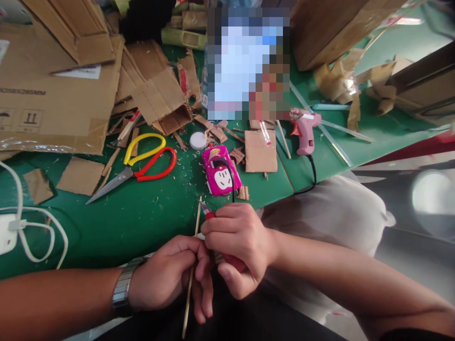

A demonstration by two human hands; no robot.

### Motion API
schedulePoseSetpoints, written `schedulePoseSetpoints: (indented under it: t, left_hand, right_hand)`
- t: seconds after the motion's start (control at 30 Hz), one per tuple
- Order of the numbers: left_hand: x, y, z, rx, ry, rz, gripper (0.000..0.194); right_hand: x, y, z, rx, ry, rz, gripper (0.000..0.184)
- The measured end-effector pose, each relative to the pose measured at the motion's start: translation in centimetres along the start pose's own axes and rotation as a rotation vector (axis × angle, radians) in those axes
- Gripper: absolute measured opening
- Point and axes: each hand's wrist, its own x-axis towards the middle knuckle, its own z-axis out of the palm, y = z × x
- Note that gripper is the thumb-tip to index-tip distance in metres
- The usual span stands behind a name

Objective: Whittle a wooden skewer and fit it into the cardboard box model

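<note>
My left hand (170, 277) pinches a thin wooden stick (196, 222) that runs upright past the green table's front edge. My right hand (238, 246) is wrapped round a red-handled cutter (206, 210), whose small blade tip touches the stick near its upper part. Both hands sit close together just in front of the table edge, over my lap. A metal watch (122, 289) is on my left wrist.
On the green table (142, 213) lie scissors (138, 168) with yellow and red handles, a pink power strip (220, 173) with a black plug, a pink glue gun (304, 130), a white round lid (198, 140), a cardboard piece (260, 151), cardboard boxes (53, 90) and a white cable (31, 227).
</note>
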Motion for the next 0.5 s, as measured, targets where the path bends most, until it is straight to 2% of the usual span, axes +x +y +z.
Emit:
schedulePoseSetpoints:
  t: [0.5]
  left_hand:
    - [0.29, -0.18, -0.14, 0.018, 0.011, 0.003, 0.03]
  right_hand:
    - [0.28, 0.02, 0.85, -0.135, -0.063, 0.057, 0.024]
